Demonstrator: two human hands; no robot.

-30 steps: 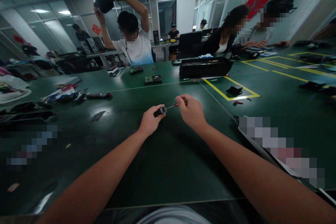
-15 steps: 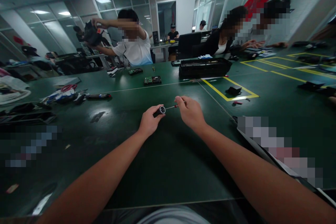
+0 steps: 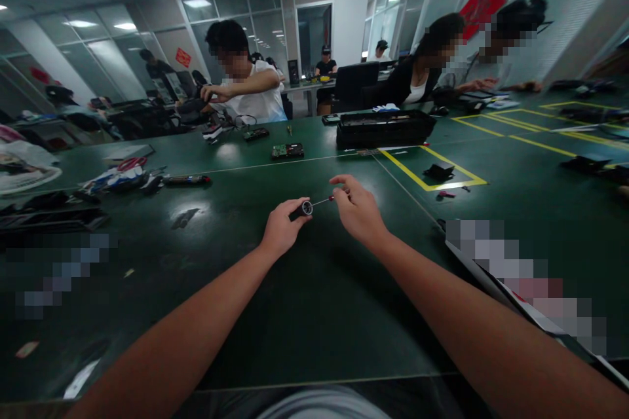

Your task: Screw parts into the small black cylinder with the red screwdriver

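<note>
Over the green table (image 3: 295,314), my left hand (image 3: 284,228) is closed around a small black cylinder (image 3: 306,207) whose pale-rimmed round end faces right. My right hand (image 3: 358,209) grips a screwdriver (image 3: 324,200) with a thin metal shaft and a red part near the fingers. The shaft points left, its tip at the cylinder's round end. Whether the tip is inside the cylinder is too small to tell. Most of the screwdriver's handle is hidden by my right hand.
A long black housing (image 3: 386,128) and a green circuit board (image 3: 287,150) lie farther back. Cables and tools (image 3: 122,175) are piled at left. A black part (image 3: 439,172) sits inside yellow tape. Across the table, a person (image 3: 260,97) handles a dark object.
My right index finger has lifted away from the thumb a little at the screwdriver. The person opposite has lowered the dark object. The view has shifted slightly.
</note>
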